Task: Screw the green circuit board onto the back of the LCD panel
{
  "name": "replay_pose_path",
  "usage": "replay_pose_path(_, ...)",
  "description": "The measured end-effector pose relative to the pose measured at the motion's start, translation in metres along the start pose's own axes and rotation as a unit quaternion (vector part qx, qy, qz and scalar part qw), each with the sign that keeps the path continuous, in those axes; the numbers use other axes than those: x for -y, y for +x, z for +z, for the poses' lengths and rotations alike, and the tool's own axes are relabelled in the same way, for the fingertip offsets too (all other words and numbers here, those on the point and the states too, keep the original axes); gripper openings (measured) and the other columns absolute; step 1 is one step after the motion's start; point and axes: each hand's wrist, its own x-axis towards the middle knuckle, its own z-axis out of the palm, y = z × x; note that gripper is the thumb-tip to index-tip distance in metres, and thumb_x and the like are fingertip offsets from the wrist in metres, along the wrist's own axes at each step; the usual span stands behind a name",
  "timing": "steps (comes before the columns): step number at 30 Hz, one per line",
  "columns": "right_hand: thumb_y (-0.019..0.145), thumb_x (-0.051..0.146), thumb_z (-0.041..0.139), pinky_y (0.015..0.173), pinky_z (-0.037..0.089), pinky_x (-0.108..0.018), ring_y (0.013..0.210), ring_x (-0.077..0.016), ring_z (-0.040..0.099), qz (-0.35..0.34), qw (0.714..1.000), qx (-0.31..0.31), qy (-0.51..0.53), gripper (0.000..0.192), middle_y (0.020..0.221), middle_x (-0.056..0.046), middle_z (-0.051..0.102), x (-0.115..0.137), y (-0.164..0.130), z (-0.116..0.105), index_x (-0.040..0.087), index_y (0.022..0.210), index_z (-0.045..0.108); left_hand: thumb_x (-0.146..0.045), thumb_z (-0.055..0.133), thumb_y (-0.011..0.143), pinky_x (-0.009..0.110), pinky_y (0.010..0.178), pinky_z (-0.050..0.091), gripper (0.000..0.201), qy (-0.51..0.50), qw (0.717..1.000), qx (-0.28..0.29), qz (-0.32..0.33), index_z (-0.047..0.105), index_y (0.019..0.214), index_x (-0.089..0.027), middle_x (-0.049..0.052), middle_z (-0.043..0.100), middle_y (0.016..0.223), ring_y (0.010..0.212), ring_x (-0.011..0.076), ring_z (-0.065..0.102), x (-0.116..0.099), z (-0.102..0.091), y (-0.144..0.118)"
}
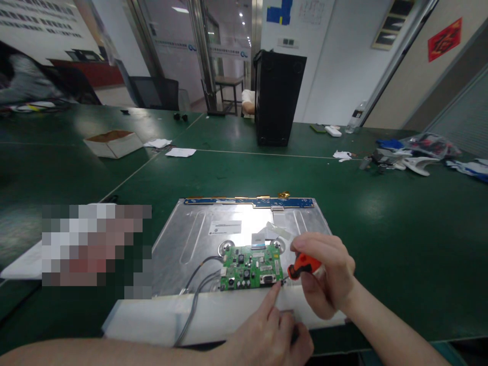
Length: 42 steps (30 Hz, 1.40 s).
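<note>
My right hand [330,272] is closed around a screwdriver [305,265] with an orange and black handle. Its thin shaft points left at the lower right corner of a green circuit board [251,267]. My left hand [269,330] reaches in from below, index finger stretched to that same corner and the other fingers loosely bent; I see nothing held in it. The board lies on the silver metal back of a display panel [171,254]. Grey cables [198,300] run from the board's left side, and a flat ribbon cable [258,240] leaves its top edge.
A blue circuit strip [244,203] lines the panel's far edge. White foam sheet [152,317] lies under the near edge. Farther off are a black computer case [280,99], an open box [113,144], papers [181,152] and clutter [404,155] at right. A blurred patch covers something at left.
</note>
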Motion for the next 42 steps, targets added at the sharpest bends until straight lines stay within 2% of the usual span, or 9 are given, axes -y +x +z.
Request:
replay_pose_path(7, 0.074, 0.011, 0.047, 0.049, 0.051, -0.027, 0.063, -0.0152, 0.062, 0.001, 1.0, -0.017, 0.01, 0.039, 0.075, -0.002, 0.06, -0.0022, -0.0024, 0.0025, 0.012, 0.113, 0.05, -0.019, 0.048, 0.084, 0.058, 0.102, 0.032, 0.011, 0.001, 1.0, -0.017, -0.001, 0.054, 0.093, -0.017, -0.002, 0.057, 0.057, 0.05, 0.0168, 0.052, -0.0005, 0.0019, 0.0004)
replay_pose_path(11, 0.076, 0.011, 0.05, 0.044, 0.046, -0.026, 0.054, -0.0144, 0.058, 0.022, 1.0, -0.012, 0.01, 0.033, 0.065, 0.002, 0.056, -0.0019, -0.0016, 0.0027, 0.013, 0.108, 0.049, -0.018, 0.048, 0.083, 0.058, 0.103, 0.031, 0.01, 0.008, 1.0, -0.024, -0.003, 0.053, 0.092, -0.018, -0.004, 0.054, 0.054, 0.047, 0.0157, 0.049, 0.0004, 0.0005, 0.0014)
replay_pose_path(18, 0.084, 0.016, 0.056, 0.039, 0.041, -0.024, 0.041, -0.0107, 0.048, -0.009, 0.999, -0.004, -0.037, 0.021, 0.055, 0.005, 0.055, -0.0016, 0.0033, 0.002, 0.017, 0.104, 0.049, -0.019, 0.049, 0.084, 0.058, 0.103, 0.029, 0.011, -0.001, 1.0, -0.017, -0.001, 0.053, 0.094, -0.017, -0.003, 0.057, 0.058, 0.049, 0.0161, 0.05, 0.0016, -0.0023, 0.0021)
replay_pose_path(24, 0.089, 0.027, 0.048, 0.041, 0.042, -0.025, 0.042, -0.0121, 0.05, -0.006, 1.0, -0.001, -0.014, 0.017, 0.053, 0.005, 0.053, -0.0016, 0.0045, 0.0018, 0.016, 0.102, 0.049, -0.021, 0.049, 0.084, 0.057, 0.103, 0.03, 0.011, 0.011, 1.0, -0.013, -0.004, 0.052, 0.094, -0.018, -0.003, 0.056, 0.056, 0.049, 0.0161, 0.05, 0.0012, -0.0015, 0.0027)
replay_pose_path(30, 0.086, 0.019, 0.036, 0.045, 0.045, -0.028, 0.05, -0.0145, 0.056, 0.009, 1.0, 0.02, 0.007, 0.025, 0.06, 0.002, 0.055, 0.0001, 0.0043, -0.0018, 0.015, 0.106, 0.049, -0.016, 0.045, 0.084, 0.058, 0.1, 0.033, 0.011, 0.007, 1.0, -0.027, -0.001, 0.053, 0.092, -0.018, -0.003, 0.056, 0.053, 0.047, 0.0175, 0.049, 0.0019, -0.0011, 0.0026)
replay_pose_path(37, 0.078, 0.013, 0.041, 0.048, 0.048, -0.028, 0.058, -0.0143, 0.059, 0.006, 1.0, 0.003, 0.007, 0.032, 0.072, -0.002, 0.06, -0.0003, 0.0024, -0.0008, 0.013, 0.109, 0.05, -0.015, 0.045, 0.084, 0.056, 0.099, 0.034, 0.011, 0.014, 0.999, -0.03, -0.009, 0.053, 0.09, -0.019, -0.004, 0.054, 0.052, 0.046, 0.0169, 0.048, 0.0025, -0.0039, 0.0051)
replay_pose_path(42, 0.079, 0.013, 0.044, 0.045, 0.047, -0.027, 0.056, -0.0142, 0.056, 0.006, 1.0, -0.002, -0.01, 0.028, 0.067, 0.0, 0.058, -0.0011, 0.0016, 0.0008, 0.013, 0.107, 0.051, -0.015, 0.044, 0.084, 0.057, 0.102, 0.031, 0.011, 0.011, 0.999, -0.033, -0.011, 0.053, 0.09, -0.018, -0.004, 0.055, 0.053, 0.046, 0.0166, 0.049, 0.001, -0.002, 0.0041)
